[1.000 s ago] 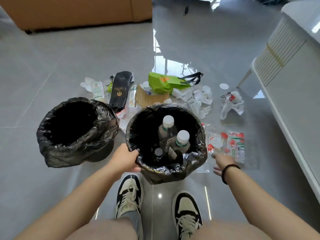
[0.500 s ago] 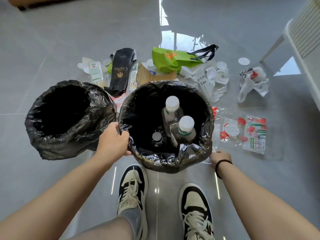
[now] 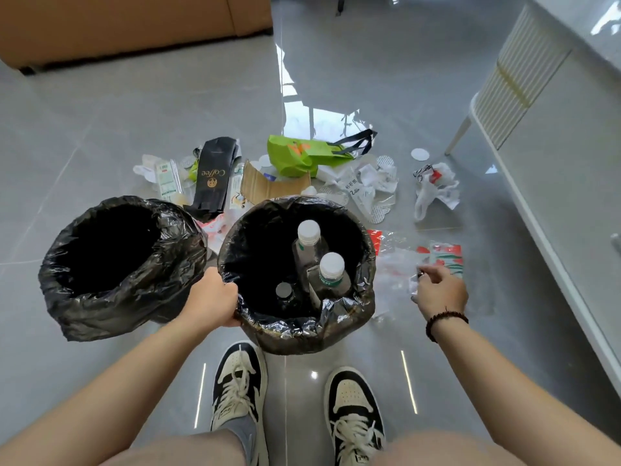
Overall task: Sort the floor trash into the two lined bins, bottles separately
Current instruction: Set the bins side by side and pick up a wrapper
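Two black-lined bins stand on the floor side by side. The right bin (image 3: 295,334) holds three capped bottles (image 3: 331,274) standing upright, so it serves for bottles; the left bin (image 3: 111,297) looks dark inside, its contents not visible. The left hand (image 3: 211,299) has its grip clenched on the right bin's rim, likely to steady it. The right hand (image 3: 438,290) pinches a clear plastic wrapper (image 3: 400,264) lying just beside that bin. More litter lies beyond: a green bag (image 3: 295,156), cardboard (image 3: 268,188), crumpled paper (image 3: 373,181).

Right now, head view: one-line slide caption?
Left hand grips the bottle bin rim while right hand pinches a clear plastic wrapper off the floor.
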### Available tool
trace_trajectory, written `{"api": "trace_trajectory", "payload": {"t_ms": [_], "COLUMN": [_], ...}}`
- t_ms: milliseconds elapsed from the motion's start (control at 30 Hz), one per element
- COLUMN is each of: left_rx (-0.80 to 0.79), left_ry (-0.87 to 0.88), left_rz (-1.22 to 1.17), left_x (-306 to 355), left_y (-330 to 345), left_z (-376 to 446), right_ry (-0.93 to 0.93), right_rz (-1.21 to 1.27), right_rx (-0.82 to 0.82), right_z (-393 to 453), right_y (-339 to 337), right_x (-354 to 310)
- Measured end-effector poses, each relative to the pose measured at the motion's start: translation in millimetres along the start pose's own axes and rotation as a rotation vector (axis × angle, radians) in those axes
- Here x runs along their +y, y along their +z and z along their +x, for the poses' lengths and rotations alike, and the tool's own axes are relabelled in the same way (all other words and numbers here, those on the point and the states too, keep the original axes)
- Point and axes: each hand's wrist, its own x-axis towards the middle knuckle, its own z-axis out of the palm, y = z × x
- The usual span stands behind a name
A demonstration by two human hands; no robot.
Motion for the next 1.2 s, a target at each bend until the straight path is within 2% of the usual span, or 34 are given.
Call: {"api": "trace_trajectory", "payload": {"t_ms": [67, 133, 233, 300, 400, 467, 600, 667, 800, 867, 967, 1067, 1133, 1200], "left_rx": [-0.053, -0.104, -0.051, -0.015, -0.020, -0.047, -0.168, -0.221, -0.206, -0.312, -0.420, -0.376, -0.373, -0.423], "left_ry": [-0.046, -0.045, 0.122, 0.283, 0.587, 0.728, 0.688, 0.678, 0.670, 0.645, 0.587, 0.591, 0.592, 0.576], "left_rz": [-0.009, 0.095, 0.416, 0.475, 0.414, 0.352, 0.191, 0.055, -0.165, -0.234, -0.299, -0.344, -0.377, -0.398], "left_x": [7.1, 19.9, 49.1, 73.5, 107.3, 127.7, 148.8, 144.2, 107.7, 86.1, 63.0, 54.6, 52.6, 50.5], "left_y": [-3.7, -12.6, -41.5, -63.2, -88.3, -102.4, -137.8, -154.0, -170.0, -171.7, -169.6, -171.2, -175.7, -181.1], "left_z": [-3.9, -12.2, -34.3, -58.1, -104.0, -133.9, -182.6, -201.8, -216.8, -216.5, -211.8, -205.0, -200.4, -195.6], "right_ry": [-0.052, -0.106, -0.197, -0.274, -0.417, -0.530, -0.783, -0.828, -0.686, -0.612, -0.610, -0.569, -0.480, -0.360], "right_rz": [0.064, 0.108, 0.159, 0.165, 0.103, 0.032, -0.009, 0.055, 0.248, 0.288, 0.301, 0.333, 0.308, 0.278], "right_rx": [-0.012, -0.033, -0.113, -0.191, -0.322, -0.416, -0.483, -0.501, -0.559, -0.609, -0.601, -0.568, -0.639, -0.792], "right_z": [-8.8, -19.3, -44.6, -66.1, -106.7, -134.5, -191.8, -213.4, -238.5, -244.3, -247.5, -246.4, -243.1, -240.0], "right_y": [-19.7, -36.6, -62.6, -77.9, -95.3, -103.2, -116.7, -118.7, -106.4, -99.6, -90.7, -77.6, -70.5, -67.2], "right_x": [-25.9, -55.2, -105.6, -141.4, -190.9, -221.1, -264.7, -274.3, -273.6, -269.8, -267.8, -268.0, -267.6, -266.2]}}
